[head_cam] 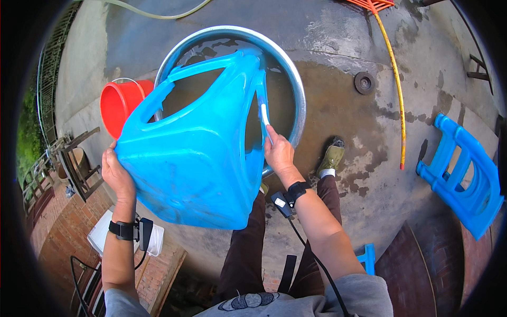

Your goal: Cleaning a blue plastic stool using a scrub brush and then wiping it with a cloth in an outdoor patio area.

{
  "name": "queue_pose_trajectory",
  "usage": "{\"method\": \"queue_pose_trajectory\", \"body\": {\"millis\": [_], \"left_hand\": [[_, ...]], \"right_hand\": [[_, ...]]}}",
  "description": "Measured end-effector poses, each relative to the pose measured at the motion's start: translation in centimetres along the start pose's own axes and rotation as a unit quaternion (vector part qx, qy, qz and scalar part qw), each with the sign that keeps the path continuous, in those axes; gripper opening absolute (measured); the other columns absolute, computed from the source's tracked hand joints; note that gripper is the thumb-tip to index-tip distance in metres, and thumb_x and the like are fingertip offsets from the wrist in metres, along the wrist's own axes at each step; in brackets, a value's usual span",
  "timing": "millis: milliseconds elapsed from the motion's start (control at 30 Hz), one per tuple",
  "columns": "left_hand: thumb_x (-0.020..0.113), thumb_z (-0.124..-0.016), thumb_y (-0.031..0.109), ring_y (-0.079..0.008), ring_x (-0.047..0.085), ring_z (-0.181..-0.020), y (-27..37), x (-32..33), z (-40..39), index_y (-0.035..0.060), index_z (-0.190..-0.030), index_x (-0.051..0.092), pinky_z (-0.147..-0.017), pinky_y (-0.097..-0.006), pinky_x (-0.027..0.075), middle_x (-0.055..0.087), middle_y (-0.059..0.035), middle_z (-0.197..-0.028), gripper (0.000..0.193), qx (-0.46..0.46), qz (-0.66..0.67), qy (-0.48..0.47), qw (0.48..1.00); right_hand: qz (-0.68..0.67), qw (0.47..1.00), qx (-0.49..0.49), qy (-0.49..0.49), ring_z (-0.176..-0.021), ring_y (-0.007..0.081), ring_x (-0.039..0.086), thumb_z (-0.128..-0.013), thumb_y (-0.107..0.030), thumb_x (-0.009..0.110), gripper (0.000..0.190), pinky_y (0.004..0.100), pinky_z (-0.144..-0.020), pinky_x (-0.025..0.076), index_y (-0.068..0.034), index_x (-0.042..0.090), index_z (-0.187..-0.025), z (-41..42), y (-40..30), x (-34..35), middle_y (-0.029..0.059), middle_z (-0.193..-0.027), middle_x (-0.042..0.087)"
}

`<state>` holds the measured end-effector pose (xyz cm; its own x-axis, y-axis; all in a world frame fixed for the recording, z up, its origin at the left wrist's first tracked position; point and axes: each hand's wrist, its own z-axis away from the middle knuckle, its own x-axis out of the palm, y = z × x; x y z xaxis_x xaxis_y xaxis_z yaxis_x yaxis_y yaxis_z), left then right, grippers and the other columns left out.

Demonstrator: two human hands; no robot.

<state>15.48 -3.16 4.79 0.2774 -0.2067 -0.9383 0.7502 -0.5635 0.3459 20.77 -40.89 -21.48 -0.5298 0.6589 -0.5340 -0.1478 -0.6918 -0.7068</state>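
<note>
A blue plastic chair is tilted over a round metal basin of murky water, its far end resting at the water. My left hand grips the chair's near left edge, with the thumb side at the corner. In my right hand is a brush with a white handle, held against the narrow bar on the chair's right side. The bristles are hard to make out. Dark smudges mark the wide panel nearest me.
A red bucket lies tipped beside the basin's left rim. To the right are a yellow-handled orange rake, a dark round disc and another blue plastic chair. A pale hose crosses the wet concrete at the top.
</note>
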Motion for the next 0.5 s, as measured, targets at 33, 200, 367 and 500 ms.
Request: {"method": "queue_pose_trajectory", "body": {"millis": [33,200,367,500], "left_hand": [[0.038,-0.112,0.034,-0.0201,0.063,-0.106,-0.1,-0.2,-0.1,-0.0004,-0.124,0.072,-0.101,-0.0342,0.047,0.071,-0.0116,-0.114,0.050,0.002,0.000,0.002,1.000],[0.040,-0.112,0.034,-0.0197,0.063,-0.104,-0.2,-0.2,0.0,-0.0011,-0.124,0.072,-0.099,-0.0340,0.048,0.071,-0.0112,-0.112,0.049,0.002,0.015,0.001,1.000],[0.041,-0.111,0.034,-0.0192,0.063,-0.102,-0.4,-0.2,-0.1,-0.0015,-0.123,0.072,-0.098,-0.0338,0.048,0.071,-0.0111,-0.109,0.048,-0.020,0.043,0.002,0.999],[0.042,-0.111,0.033,-0.0193,0.062,-0.105,-1.1,-1.3,0.3,-0.0020,-0.123,0.072,-0.100,-0.0338,0.047,0.071,-0.0106,-0.111,0.048,-0.001,0.014,0.011,1.000]], "right_hand": [[0.008,1.000,0.007,-0.017,-0.084,0.0403,0.072,-0.096,-0.017,0.064,0.041,0.0524,-0.077,0.059,-0.014,0.066,-0.138,1.1,0.6,0.3,0.0202,-0.093,0.072],[0.065,0.987,0.067,-0.132,-0.089,0.0399,0.073,-0.097,-0.020,0.063,0.043,0.0526,-0.081,0.060,-0.019,0.065,-0.140,6.2,2.5,-0.6,0.0205,-0.099,0.073],[0.135,0.945,0.129,-0.267,-0.098,0.0413,0.073,-0.095,-0.020,0.061,0.042,0.0530,-0.088,0.059,-0.018,0.067,-0.137,5.8,3.3,-2.8,0.0224,-0.105,0.075],[0.098,0.981,0.131,-0.104,-0.095,0.0431,0.073,-0.098,-0.017,0.056,0.042,0.0554,-0.083,0.058,-0.006,0.061,-0.138,0.1,0.4,-3.3,0.0276,-0.102,0.072]]}}
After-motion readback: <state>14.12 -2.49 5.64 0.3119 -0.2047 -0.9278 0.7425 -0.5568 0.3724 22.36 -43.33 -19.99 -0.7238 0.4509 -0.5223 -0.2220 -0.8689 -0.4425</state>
